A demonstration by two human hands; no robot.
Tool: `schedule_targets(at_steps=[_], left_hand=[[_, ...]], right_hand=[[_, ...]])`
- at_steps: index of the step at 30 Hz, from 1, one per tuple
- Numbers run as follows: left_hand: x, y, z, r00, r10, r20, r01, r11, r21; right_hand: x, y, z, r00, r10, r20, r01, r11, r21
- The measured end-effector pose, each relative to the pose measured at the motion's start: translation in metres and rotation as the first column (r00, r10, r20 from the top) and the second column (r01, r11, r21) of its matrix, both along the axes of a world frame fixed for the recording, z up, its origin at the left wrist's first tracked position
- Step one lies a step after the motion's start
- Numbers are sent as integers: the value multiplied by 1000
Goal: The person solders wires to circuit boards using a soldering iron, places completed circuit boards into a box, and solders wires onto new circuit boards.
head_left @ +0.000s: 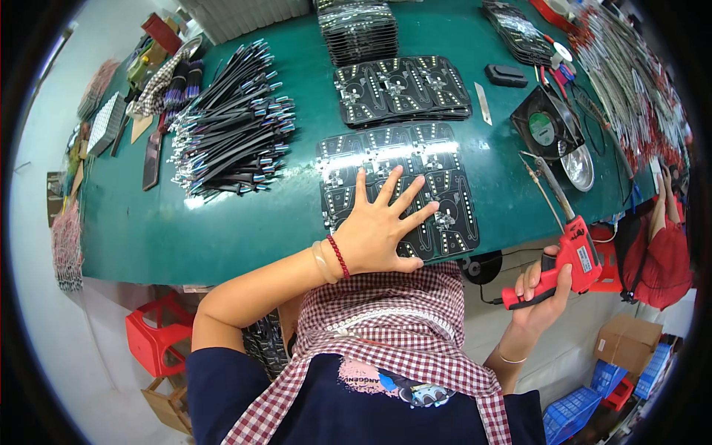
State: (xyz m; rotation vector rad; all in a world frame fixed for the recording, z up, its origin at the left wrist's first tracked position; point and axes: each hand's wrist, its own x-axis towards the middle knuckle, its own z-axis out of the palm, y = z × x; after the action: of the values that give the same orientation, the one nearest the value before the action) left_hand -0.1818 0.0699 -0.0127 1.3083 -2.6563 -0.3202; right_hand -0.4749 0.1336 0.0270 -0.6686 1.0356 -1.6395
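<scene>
My left hand [378, 222] lies flat with fingers spread on a black circuit board panel [445, 211] at the near edge of the green table [185, 237]. A red bead bracelet and a pale bangle circle that wrist. My right hand [541, 293] grips the handle of a red soldering gun [571, 256], held off the table's right edge with its long metal tip [545, 182] pointing up and away over the table. A checkered scarf covers my chest below the hands.
More black board panels [404, 89] lie behind, with taller stacks [358, 30] at the far edge. A heap of black cable bundles [233, 119] sits to the left. A black fan [545, 122] and metal dish [578, 167] stand right. Red stool [152, 337] below.
</scene>
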Motion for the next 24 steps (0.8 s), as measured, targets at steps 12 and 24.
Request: schedule_targets(at_steps=[12, 24], left_hand=[[8, -1, 10, 977, 92, -191, -121, 982, -144], [279, -105, -18, 707, 707, 27, -626, 643, -442]], right_hand=[[2, -9, -7, 999, 27, 32, -27, 1000, -7], [22, -23, -4, 996, 84, 9, -84, 996, -26]])
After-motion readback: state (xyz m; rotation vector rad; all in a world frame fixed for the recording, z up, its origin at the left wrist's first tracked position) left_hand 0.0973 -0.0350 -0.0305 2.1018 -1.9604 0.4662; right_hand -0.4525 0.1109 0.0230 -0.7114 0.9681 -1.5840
